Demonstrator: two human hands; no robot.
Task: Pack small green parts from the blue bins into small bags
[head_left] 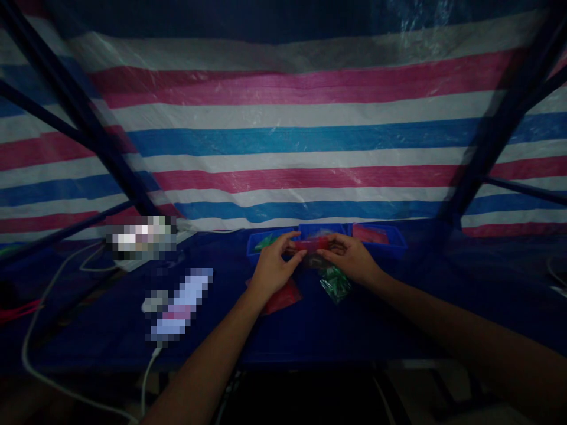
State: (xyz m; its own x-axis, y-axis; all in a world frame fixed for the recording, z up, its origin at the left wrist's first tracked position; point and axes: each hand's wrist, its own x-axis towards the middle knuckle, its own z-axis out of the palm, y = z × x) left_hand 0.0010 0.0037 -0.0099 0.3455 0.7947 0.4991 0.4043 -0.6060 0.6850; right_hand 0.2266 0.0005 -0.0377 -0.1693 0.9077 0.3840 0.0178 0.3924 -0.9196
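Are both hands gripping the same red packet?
Yes, the left hand and right hand each pinch one end of the red packet, just in front of the blue bins.

The small red bag (311,244) is thin and looks a bit shiny. It is held up just above the dark blue table (381,319). It lies flat and sideways, stretched between the left hand (272,268) and the right hand (352,260). Each hand pinches one end of it with thumb and fingers. The bag is just in front of the middle blue tray (322,229). A green bag (335,284) lies on the table a little below it. The light is dim, so what is inside the red bag cannot be seen.
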